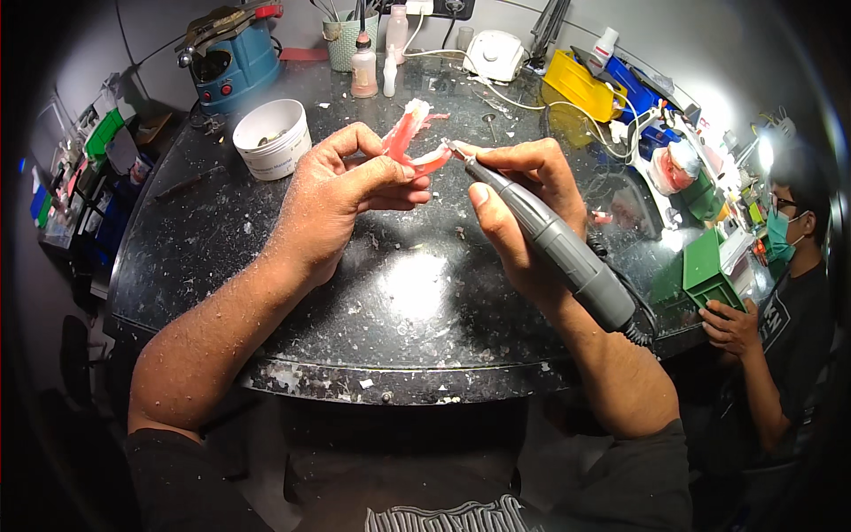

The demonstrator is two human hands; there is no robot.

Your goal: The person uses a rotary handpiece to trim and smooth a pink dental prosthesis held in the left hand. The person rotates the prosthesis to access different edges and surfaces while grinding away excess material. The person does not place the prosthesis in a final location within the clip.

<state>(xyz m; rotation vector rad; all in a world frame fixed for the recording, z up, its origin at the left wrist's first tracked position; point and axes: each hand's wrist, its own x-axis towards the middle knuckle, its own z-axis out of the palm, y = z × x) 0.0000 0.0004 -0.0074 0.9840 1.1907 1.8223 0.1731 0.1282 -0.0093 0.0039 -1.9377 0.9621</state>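
Observation:
Over the middle of the dark bench, my left hand pinches a pink denture base between thumb and fingers. Its upper part is pale and rough, and its lower edge curves toward the right. My right hand wraps round a grey rotary handpiece, held slanted like a pen. The bur end of the handpiece is at the right end of the pink piece; whether it touches is too small to tell. Fine pale specks cover my left hand and forearm.
A white tub stands left of my hands. Behind it are a blue machine and a brush pot. Bottles line the back. At right lie a yellow bin, a green box, and a masked co-worker's hand.

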